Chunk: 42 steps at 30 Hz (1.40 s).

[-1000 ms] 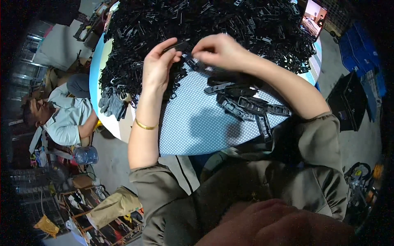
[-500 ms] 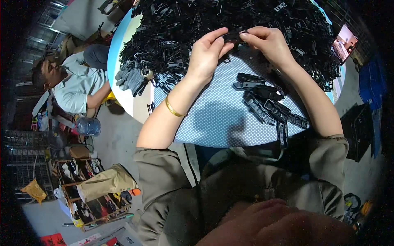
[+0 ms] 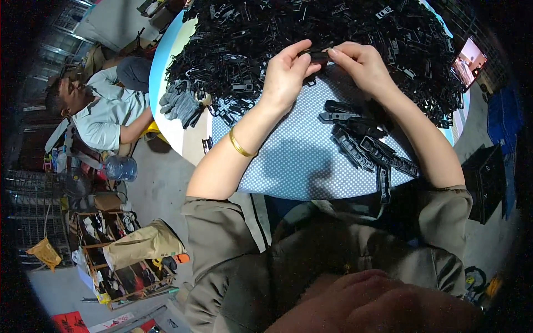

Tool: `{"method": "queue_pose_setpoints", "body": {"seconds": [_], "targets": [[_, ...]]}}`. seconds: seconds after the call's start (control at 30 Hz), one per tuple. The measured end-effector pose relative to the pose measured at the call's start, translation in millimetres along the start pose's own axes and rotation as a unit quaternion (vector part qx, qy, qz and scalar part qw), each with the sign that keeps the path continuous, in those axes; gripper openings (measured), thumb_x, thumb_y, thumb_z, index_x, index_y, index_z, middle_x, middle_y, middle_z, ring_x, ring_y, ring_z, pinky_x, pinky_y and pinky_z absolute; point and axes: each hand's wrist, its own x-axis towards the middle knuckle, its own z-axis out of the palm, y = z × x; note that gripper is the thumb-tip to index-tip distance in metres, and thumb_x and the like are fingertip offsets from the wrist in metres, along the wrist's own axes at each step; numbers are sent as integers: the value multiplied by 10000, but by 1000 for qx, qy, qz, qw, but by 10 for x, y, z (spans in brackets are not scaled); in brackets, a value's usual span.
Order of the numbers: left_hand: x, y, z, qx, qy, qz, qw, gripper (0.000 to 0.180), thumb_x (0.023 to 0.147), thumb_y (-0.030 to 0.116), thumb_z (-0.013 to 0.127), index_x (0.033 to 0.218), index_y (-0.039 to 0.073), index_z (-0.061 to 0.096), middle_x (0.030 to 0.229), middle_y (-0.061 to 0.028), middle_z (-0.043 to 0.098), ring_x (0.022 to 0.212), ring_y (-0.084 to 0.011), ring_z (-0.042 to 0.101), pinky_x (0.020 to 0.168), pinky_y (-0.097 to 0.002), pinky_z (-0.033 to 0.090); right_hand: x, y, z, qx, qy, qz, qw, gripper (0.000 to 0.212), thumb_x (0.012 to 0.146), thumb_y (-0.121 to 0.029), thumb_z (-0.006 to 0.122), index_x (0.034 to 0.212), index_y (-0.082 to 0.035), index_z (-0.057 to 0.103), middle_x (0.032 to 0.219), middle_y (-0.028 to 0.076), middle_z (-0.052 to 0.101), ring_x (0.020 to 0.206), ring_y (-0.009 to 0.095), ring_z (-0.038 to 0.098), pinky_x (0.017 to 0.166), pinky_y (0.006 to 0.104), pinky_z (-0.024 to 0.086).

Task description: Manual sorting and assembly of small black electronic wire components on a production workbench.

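Where the dotted cloth [image 3: 288, 166] ends in a curved edge just before the person's body, its surface shows between the two forearms, a stretch of room below the hands. Along its right side, a loose cluster of black parts [image 3: 355, 149] lies close to the right forearm, one part jutting past the near edge. Farther up, the left hand [image 3: 286, 77] has thumb and fingers closed on a small black piece [image 3: 318, 56], while the right hand [image 3: 363, 65] pinches its right end; its details are too dark to tell. The piece shows against the front edge of a broad heap [image 3: 250, 39], which crowds the space beyond. Grey gloves [image 3: 180, 105] rest near the table's left rim [image 3: 157, 77]; a lit screen [image 3: 468, 60] stands at the heap's right margin. Past the table, another person [image 3: 105, 119] is at left, a black box [image 3: 481, 186] at right.
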Motion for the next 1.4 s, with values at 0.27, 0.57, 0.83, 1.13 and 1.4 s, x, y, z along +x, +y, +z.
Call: {"method": "queue_pose_setpoints", "body": {"seconds": [0.27, 0.57, 0.83, 1.13, 1.4], "targets": [[73, 7, -74, -6, 38, 41, 998, 354, 780, 16, 574, 1105, -73, 464, 865, -116, 589, 692, -128, 591, 623, -209, 498, 5, -95, -18, 116, -25, 69, 991, 237, 832, -225, 546, 910, -15, 622, 743, 16, 587, 628, 75, 492, 594, 212, 405], [180, 205, -350, 2, 93, 101, 991, 305, 828, 63, 521, 1104, -49, 457, 761, -99, 592, 634, -137, 593, 580, -225, 501, 275, 115, -57, -186, 12, -155, 970, 206, 773, -157, 600, 963, -80, 617, 870, 41, 601, 711, 134, 560, 658, 254, 459], [201, 144, -349, -26, 135, 83, 987, 286, 838, 66, 503, 1088, -61, 450, 769, -105, 564, 582, -143, 578, 521, -228, 487, 518, 68, 385, -425, -93, -218, 874, 323, 656, -264, 659, 897, -54, 615, 949, 59, 547, 905, 209, 495, 752, 332, 409], [198, 140, -343, -16, 125, 79, 989, 297, 834, 67, 505, 1094, -63, 445, 777, -107, 565, 589, -142, 581, 521, -226, 487, 491, 186, 179, -437, -124, -203, 867, 312, 711, -97, 597, 1014, -32, 564, 1020, 100, 548, 941, 251, 526, 784, 361, 408], [107, 50, -213, 17, 12, -36, 999, 309, 837, 68, 488, 1110, -69, 444, 836, -139, 578, 680, -165, 604, 607, -228, 514, 322, 18, -137, -243, -23, -136, 960, 349, 725, 17, 562, 1067, -47, 548, 987, 85, 581, 852, 202, 584, 751, 300, 469]]}}
